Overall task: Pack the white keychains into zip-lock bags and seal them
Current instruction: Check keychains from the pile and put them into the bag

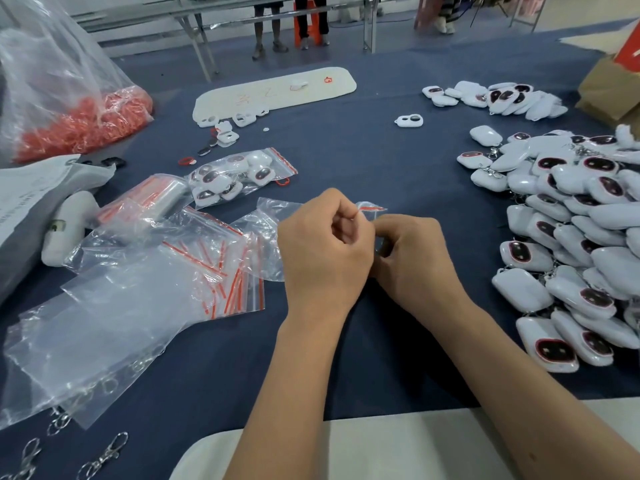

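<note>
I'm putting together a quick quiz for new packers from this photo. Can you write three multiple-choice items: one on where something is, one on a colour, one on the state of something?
1. Where is the big heap of white keychains?
A. at the person's right
B. at the person's left
C. inside the cardboard box

2. What colour is the strip along the mouth of the zip-lock bags?
A. blue
B. red
C. green

3. What are the two hands doing?
A. resting flat on the blue cloth
B. each lifting a metal clasp
C. both pinching one small zip-lock bag between them

Answers:
1 A, the heap lies on the blue cloth on the right.
2 B, red strips show on the loose empty bags.
3 C, the left hand and right hand meet on the small bag, whose red strip shows above them.
</note>
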Motion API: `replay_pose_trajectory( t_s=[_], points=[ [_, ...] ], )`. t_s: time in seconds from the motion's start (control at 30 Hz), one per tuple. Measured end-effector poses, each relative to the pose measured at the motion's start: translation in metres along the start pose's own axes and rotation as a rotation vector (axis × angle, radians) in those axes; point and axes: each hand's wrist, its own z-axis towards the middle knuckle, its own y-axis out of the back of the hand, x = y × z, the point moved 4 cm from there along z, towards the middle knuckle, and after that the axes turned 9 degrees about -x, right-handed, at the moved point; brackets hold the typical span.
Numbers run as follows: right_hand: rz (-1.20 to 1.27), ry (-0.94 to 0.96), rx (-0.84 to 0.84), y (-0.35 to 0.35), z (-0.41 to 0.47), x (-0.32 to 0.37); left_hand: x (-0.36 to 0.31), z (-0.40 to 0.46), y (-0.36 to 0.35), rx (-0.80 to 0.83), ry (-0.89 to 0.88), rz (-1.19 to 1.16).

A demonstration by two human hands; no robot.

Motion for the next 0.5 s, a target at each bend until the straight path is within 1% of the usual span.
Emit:
replay_pose_trajectory(
  t_s=[0.07,0.1,0.17,0.2,0.23,0.27,0.33,0.37,0.43,0.5],
  points=[
    [-0.039,-0.016,-0.112,0.007,0.002,-0.003,-0.001,-0.001,-0.001,-0.01,-0.007,-0.004],
    [-0.037,-0.023,-0.137,0.009,0.003,-0.003,-0.001,-0.001,-0.001,-0.015,-0.006,-0.004],
    [0.016,-0.021,-0.124,0.01,0.003,-0.001,0.0,-0.002,-0.003,-0.022,0.018,-0.008],
    [0.024,-0.009,-0.145,0.01,0.003,0.001,0.001,-0.002,-0.003,-0.026,0.04,-0.014],
    [0.002,0.006,-0.207,0.013,0.002,0.003,0.003,-0.002,-0.004,-0.029,0.065,-0.019],
    [-0.044,0.004,-0.299,0.017,0.002,0.004,0.005,-0.003,-0.004,-0.029,0.09,-0.02],
    [-0.187,-0.056,-0.493,0.03,0.002,-0.001,0.006,-0.004,-0.006,-0.007,0.123,-0.027],
    [-0.278,-0.092,-0.553,0.037,0.003,-0.004,0.005,-0.005,-0.006,0.01,0.122,-0.029],
    [-0.475,-0.179,-0.594,0.05,0.004,-0.015,0.003,-0.006,-0.009,0.055,0.081,-0.014],
    [-0.662,-0.301,-0.522,0.055,0.004,-0.026,0.001,-0.008,-0.014,0.156,0.029,-0.016]
  ],
)
